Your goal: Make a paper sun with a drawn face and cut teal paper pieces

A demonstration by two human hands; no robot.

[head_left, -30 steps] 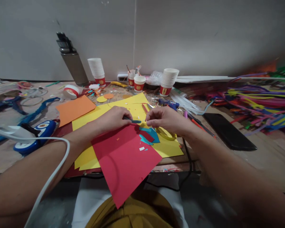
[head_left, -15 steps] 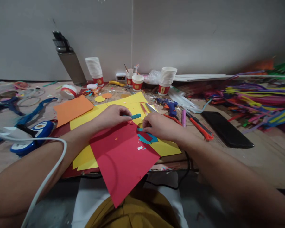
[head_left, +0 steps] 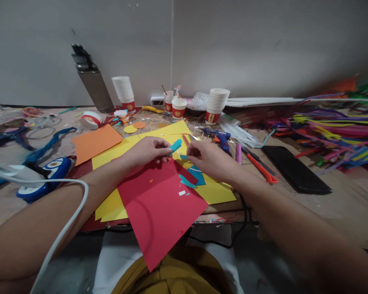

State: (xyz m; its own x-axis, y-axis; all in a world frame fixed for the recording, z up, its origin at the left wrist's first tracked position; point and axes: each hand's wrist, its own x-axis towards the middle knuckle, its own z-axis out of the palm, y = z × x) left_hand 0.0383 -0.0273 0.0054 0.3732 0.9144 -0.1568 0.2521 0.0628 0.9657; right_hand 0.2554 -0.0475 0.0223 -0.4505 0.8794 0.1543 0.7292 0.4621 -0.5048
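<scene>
My left hand pinches a small teal paper piece with a rounded end, above the red sheet. To its right, my right hand has its thumb and fingertips pressed together on a second teal piece. Below my right hand, another cut teal piece and a larger teal scrap lie at the red sheet's right corner. Yellow sheets are spread under the red one. Partly hidden behind my right hand is a shiny blade.
Behind the sheets stand stacked paper cups and a bottle. A blue glue gun, an orange-red cutter and a black phone lie right. At left are orange paper, a blue tape dispenser and a white cable.
The teal piece in my left hand has tilted upward, showing more of its face. My right hand has risen slightly, uncovering more of the teal scrap below.
</scene>
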